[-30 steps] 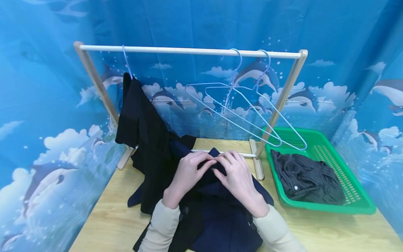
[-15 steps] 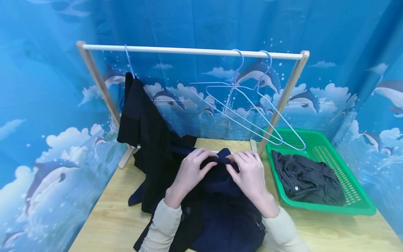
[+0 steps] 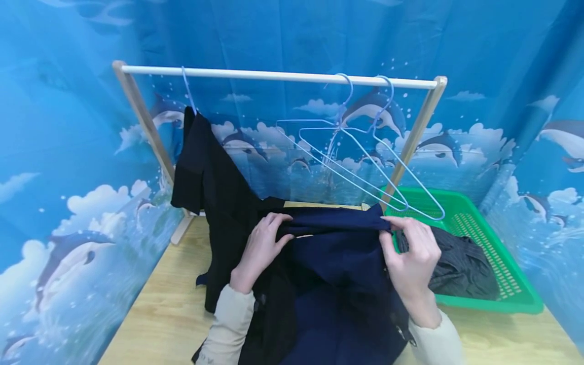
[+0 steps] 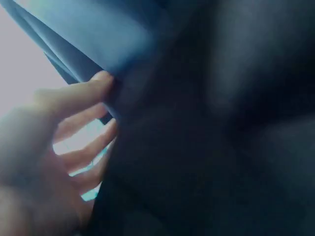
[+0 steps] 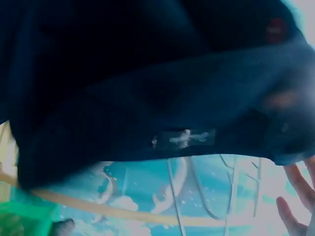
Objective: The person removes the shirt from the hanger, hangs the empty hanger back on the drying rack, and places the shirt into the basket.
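Observation:
A dark navy garment lies bunched on the table, its top edge raised and stretched between both hands. My left hand pinches that edge between thumb and fingers at its left end; the left wrist view shows the thumb on the cloth. With thumb and forefinger, my right hand pinches the edge's right end. Inside the band, the right wrist view shows a small label. A black garment hangs from a hanger at the left, its lower part reaching the table beside my left arm.
A rack with a white rail stands at the back. Two bare wire hangers hang at its right end. On the right, a green basket holds a crumpled dark grey garment. A dolphin-print curtain surrounds the wooden table.
My hands were close together at the navy cloth; the right hand has moved right, so the edge is now drawn out wide between them. The left hand has shifted only slightly.

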Demonstrator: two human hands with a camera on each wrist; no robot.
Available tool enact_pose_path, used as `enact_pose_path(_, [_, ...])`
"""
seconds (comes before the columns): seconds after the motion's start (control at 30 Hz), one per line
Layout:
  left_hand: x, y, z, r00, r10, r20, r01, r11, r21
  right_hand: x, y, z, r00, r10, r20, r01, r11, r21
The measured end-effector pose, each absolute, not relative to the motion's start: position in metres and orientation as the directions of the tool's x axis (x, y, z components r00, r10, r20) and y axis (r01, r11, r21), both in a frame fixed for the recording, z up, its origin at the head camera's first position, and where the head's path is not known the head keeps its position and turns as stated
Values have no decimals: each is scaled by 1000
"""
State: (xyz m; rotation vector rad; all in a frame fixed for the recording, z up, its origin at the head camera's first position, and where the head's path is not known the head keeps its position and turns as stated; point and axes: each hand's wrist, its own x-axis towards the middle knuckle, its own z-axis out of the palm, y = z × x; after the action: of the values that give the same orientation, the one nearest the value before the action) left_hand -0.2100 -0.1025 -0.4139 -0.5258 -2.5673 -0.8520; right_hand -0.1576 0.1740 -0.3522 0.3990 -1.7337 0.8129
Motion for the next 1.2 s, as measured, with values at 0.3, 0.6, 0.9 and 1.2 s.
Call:
enact_pose_path(0.3, [-215, -115, -431, -933, 269, 238, 349, 834, 427, -137, 189, -326, -174, 427, 887, -645, 632, -430])
enact_pose_path(0.6, [-211, -155, -451, -967, 238, 87, 253, 890, 380, -132, 206, -319, -136, 497, 857, -597, 649, -471])
enact_pose_path(0.9, [-213, -220, -460, -986, 85, 141, 118, 962, 248, -130, 224, -322, -157, 510, 846, -584, 642, -496])
enact_pose_path(1.2, [-207, -185, -449, -922, 268, 280, 352, 882, 313, -135, 223, -350, -303, 62, 951, -697, 667, -265])
